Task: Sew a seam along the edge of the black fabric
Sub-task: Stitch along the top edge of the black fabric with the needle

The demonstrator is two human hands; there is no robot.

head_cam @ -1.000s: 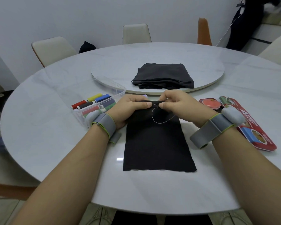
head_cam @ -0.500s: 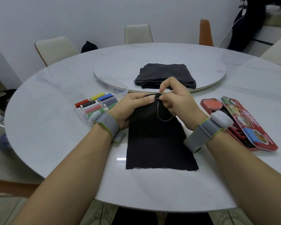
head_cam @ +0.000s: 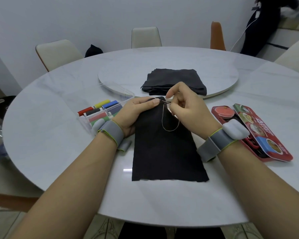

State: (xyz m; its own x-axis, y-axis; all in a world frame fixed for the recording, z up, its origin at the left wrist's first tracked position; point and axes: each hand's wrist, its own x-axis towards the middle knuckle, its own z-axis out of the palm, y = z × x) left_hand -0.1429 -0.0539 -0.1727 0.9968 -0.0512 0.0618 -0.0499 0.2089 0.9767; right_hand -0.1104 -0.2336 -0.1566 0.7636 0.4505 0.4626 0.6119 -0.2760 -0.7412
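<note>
A rectangular piece of black fabric lies on the white round table in front of me, its far edge lifted. My left hand grips that far edge at the left corner. My right hand pinches a thin needle that lies across the top edge, with its index finger raised. A pale thread hangs from the needle in a loop over the fabric.
A clear box of coloured thread spools sits left of my left hand. An open red sewing kit tin lies at the right. A folded stack of dark fabric rests on the lazy Susan behind. Chairs ring the table.
My right hand has lifted and turned, drawing the needle along the top edge, and its index finger has come up. The thread loop has grown longer. The left hand keeps its grip.
</note>
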